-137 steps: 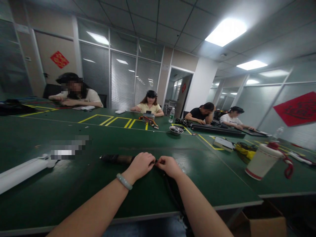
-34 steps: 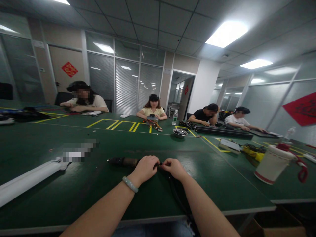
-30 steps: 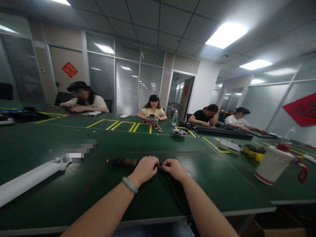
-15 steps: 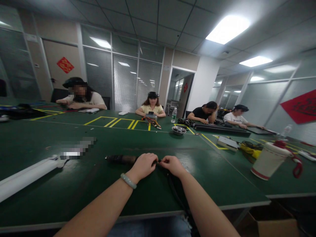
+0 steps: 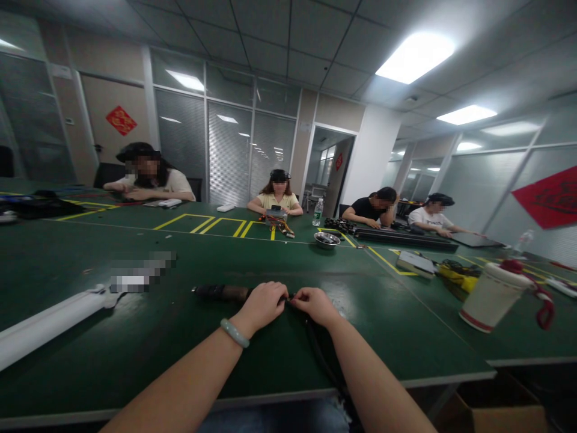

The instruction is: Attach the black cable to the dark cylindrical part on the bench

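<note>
Left hand (image 5: 267, 302) grips a rod (image 5: 220, 293) inside the desk edge (image 5: 444, 380); right hand (image 5: 315, 305) pinches a small part (image 5: 289, 298); bowl (image 5: 327, 246) holds dark pieces (image 5: 327, 238).

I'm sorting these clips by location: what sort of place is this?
Probably an office room used as a shared work area: a big green table with yellow tape lines, people seated along its far side, and glass partitions behind them.

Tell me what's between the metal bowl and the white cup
Head view: from the bowl to the cup come a yellow tape line, a whitish box, then a yellow and black bundle.
</note>
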Demonstrator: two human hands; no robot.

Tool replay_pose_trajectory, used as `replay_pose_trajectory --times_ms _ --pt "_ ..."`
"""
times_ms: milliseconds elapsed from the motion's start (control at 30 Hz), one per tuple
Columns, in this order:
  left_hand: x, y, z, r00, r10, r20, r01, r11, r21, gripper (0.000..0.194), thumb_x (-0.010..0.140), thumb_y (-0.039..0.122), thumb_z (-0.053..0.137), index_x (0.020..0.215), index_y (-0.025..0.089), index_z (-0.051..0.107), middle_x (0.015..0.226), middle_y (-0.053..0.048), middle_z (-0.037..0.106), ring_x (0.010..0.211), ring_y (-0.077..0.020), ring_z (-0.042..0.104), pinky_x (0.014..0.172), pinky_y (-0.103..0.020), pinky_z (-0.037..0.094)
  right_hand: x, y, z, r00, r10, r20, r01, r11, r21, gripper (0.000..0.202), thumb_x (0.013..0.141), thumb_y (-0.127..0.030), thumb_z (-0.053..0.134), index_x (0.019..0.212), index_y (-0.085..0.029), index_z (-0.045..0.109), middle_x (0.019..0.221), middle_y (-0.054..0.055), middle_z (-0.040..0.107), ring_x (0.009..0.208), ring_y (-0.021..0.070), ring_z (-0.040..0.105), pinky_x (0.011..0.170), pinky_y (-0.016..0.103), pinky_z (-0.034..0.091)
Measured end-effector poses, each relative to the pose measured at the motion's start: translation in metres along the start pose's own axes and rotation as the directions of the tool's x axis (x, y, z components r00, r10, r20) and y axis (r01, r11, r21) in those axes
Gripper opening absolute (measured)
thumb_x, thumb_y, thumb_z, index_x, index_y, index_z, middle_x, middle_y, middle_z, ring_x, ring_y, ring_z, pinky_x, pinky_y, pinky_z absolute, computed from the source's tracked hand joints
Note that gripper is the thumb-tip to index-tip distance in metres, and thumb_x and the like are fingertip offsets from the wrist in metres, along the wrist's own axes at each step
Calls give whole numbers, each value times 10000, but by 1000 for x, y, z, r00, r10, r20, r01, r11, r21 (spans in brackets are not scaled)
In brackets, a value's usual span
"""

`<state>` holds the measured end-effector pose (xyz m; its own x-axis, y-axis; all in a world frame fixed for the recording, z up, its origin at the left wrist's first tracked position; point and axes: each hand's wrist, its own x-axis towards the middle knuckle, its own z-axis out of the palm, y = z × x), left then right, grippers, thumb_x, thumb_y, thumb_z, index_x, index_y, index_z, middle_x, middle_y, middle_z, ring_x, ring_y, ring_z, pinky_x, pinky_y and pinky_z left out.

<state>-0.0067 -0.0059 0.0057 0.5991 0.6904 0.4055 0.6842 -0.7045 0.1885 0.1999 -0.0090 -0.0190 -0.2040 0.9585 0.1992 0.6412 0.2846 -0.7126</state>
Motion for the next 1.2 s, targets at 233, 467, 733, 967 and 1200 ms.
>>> replay_pose_trajectory --times_ms 233,467,733,967,1200 --pt "1 -1 2 1000 -1 4 1 1000 12 105 849 194 529 915 204 610 934 -40 647 889 -192 588 810 -324 438 1 4 1 1000 -8 -4 8 1000 -26 206 786 -378 669 794 -176 711 724 -2 672 665 133 582 585 217 394" --pt "1 -1 2 1000 11 1 -11 1000 23 92 851 190 522 897 204 600 916 -37 641 867 -190 581 792 -322 429 0 -1 -1 1000 -9 0 9 1000 -30 206 785 -379 669 802 -177 707 746 1 681 683 140 594 596 219 402" --pt "-1 1 0 1000 17 -20 -16 1000 11 135 837 183 539 956 216 593 970 -34 639 905 -196 580 803 -325 428 1 2 1 1000 -24 -6 24 999 -23 201 782 -380 673 815 -185 706 737 -1 677 666 137 588 596 221 402" --pt "0 -1 2 999 15 -32 -15 1000 10 105 834 162 535 908 214 587 927 -25 636 881 -193 579 789 -326 429 2 4 3 1000 -5 5 5 1000 -15 204 786 -377 666 810 -178 705 727 2 674 653 132 581 589 215 400" --pt "0 2 -1 1000 -16 11 15 999 37 75 860 210 529 908 201 586 935 -36 640 892 -193 582 789 -322 426 2 0 1 1000 -9 7 10 998 -58 208 796 -375 647 788 -174 698 696 -4 662 634 130 570 575 217 380"
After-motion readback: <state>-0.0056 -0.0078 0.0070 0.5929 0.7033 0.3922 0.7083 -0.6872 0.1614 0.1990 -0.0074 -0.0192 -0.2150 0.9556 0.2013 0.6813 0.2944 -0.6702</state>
